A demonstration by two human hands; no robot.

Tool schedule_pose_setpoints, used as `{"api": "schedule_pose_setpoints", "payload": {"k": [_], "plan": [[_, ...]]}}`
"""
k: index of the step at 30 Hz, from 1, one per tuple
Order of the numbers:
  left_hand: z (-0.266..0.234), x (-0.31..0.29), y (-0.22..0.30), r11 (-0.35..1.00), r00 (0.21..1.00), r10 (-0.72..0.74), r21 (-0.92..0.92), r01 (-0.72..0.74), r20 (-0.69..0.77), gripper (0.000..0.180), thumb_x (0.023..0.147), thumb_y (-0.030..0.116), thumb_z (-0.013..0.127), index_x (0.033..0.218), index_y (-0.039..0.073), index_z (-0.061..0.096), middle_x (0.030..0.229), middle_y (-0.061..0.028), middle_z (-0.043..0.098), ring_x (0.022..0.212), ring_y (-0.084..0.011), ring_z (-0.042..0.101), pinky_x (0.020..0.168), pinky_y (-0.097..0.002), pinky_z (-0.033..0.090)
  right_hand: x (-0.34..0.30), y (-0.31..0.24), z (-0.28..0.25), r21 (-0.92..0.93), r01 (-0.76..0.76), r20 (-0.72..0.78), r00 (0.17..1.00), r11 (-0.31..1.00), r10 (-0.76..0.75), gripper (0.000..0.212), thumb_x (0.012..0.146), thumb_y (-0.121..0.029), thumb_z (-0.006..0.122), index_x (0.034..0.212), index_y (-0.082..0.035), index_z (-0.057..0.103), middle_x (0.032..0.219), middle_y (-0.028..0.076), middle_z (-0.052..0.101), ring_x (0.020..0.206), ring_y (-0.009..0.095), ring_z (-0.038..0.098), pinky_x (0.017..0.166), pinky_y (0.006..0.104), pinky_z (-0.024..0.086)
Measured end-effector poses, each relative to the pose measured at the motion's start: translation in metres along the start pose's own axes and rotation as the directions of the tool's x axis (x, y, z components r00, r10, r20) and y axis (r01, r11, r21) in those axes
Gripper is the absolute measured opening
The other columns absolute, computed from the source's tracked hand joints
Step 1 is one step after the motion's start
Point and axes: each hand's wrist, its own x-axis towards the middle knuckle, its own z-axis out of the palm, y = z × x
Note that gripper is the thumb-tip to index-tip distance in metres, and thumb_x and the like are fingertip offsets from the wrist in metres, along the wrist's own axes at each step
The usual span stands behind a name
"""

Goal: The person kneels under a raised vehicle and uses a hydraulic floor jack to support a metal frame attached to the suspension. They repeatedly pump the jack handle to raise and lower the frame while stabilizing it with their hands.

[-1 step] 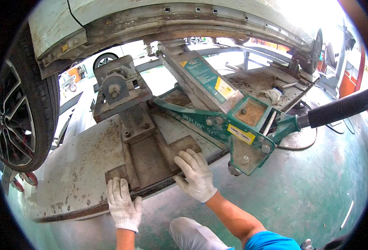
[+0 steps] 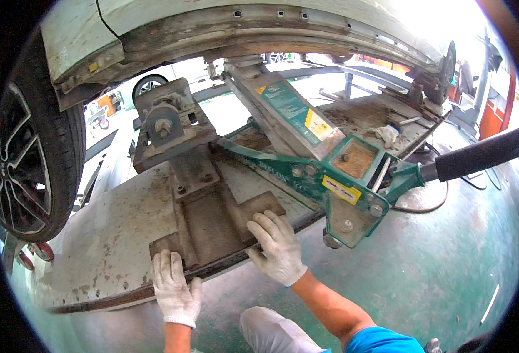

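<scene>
A rusty steel clamp stand sits on the pale platform, its bolted jaw block rising at the far end. My left hand, in a white knit glove, rests its fingertips against the left foot of the stand's base. On the base's right foot lie the extended fingers of my gloved right hand. Both hands have fingers stretched and wrap round nothing visible. Just right of the stand, a green floor jack reaches under the car.
A car wheel stands at the left. The jack's black-gripped handle sticks out to the right. Farther back on the platform lie a crumpled white glove or rag and metal bars. A dark hose curves over the green floor.
</scene>
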Motion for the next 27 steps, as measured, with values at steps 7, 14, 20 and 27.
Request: {"api": "schedule_pose_setpoints", "payload": {"k": [7,14,20,27], "plan": [[-0.0044,0.0013,0.0017,1.0,1.0,-0.022,-0.011,0.023,0.007,0.089,0.073,0.022,0.082,0.15,0.004,0.042,0.157,-0.0221,0.04,0.149,-0.043,0.033,0.121,-0.0555,0.03,0.0014,0.0003,-0.0012,0.009,-0.001,0.013,1.0,1.0,0.001,0.064,0.072,-0.02,0.083,0.131,-0.008,0.061,0.14,0.014,0.057,0.134,0.039,0.051,0.113,0.0538,0.04],[-0.0048,0.0013,0.0012,1.0,0.999,-0.029,-0.007,0.029,0.036,0.084,0.077,0.028,0.08,0.148,0.001,0.042,0.156,-0.0226,0.039,0.148,-0.045,0.031,0.124,-0.0569,0.026,0.0006,-0.0007,0.0009,-0.017,-0.007,0.009,1.0,1.0,0.007,0.065,0.072,-0.02,0.084,0.131,-0.008,0.062,0.14,0.013,0.058,0.134,0.038,0.051,0.114,0.0542,0.04],[-0.006,0.0013,0.0011,1.0,1.0,-0.021,0.004,0.021,0.022,0.088,0.073,0.025,0.082,0.149,0.003,0.043,0.158,-0.0217,0.039,0.15,-0.0436,0.031,0.122,-0.0548,0.03,0.0006,-0.0022,0.0004,-0.018,0.008,-0.021,1.0,1.0,-0.009,0.064,0.071,-0.019,0.084,0.131,-0.009,0.062,0.139,0.014,0.059,0.132,0.039,0.053,0.113,0.0553,0.041],[-0.0037,0.0016,-0.0003,1.0,1.0,-0.001,-0.001,0.001,0.0,0.088,0.072,0.026,0.083,0.148,0.004,0.044,0.156,-0.0214,0.041,0.149,-0.0437,0.033,0.122,-0.0557,0.03,-0.0004,-0.0006,0.0032,-0.01,0.017,-0.035,0.999,1.0,-0.018,0.065,0.071,-0.019,0.084,0.131,-0.01,0.061,0.138,0.014,0.059,0.132,0.039,0.053,0.112,0.0562,0.042]]}}
